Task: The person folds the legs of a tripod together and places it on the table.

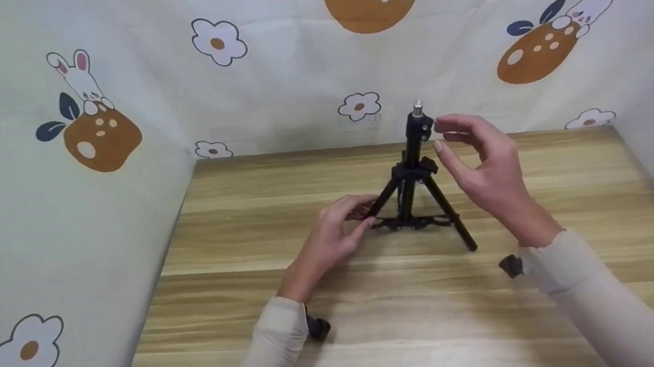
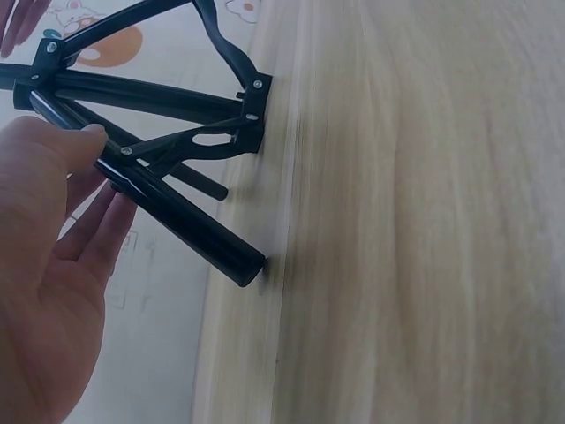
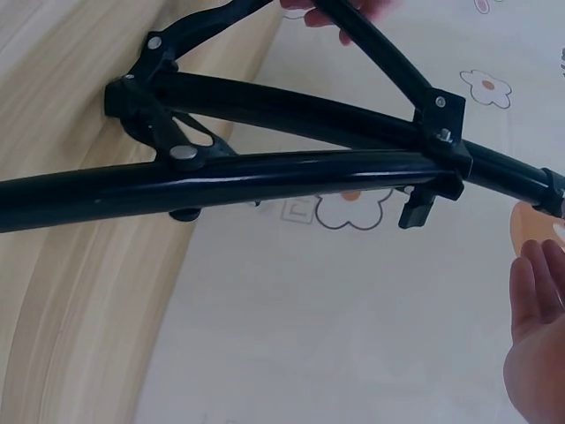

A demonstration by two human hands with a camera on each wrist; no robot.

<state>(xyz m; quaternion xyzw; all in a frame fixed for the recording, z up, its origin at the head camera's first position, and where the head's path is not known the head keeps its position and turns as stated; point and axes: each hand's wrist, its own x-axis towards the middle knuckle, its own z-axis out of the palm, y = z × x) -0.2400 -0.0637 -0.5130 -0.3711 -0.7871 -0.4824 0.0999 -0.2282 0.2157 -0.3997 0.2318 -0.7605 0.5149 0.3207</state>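
A small black tripod stand (image 1: 411, 172) stands on the wooden table with its legs spread and a silver screw tip (image 1: 417, 108) on top. My left hand (image 1: 333, 233) holds one leg (image 2: 190, 225) of it, thumb on the near side and fingers behind, as the left wrist view shows. My right hand (image 1: 492, 165) is raised beside the top collar (image 1: 418, 126), its fingers gently bent and thumb apart. In the right wrist view the right hand (image 3: 537, 331) has nothing in its grasp; whether a fingertip touches the collar I cannot tell.
The wood-grain table (image 1: 242, 308) lies under everything. Behind it and at both sides hang pale cloth walls (image 1: 281, 76) printed with rabbits, oranges and flowers. A black strap piece shows at each wrist, by the cuffs (image 1: 555, 261).
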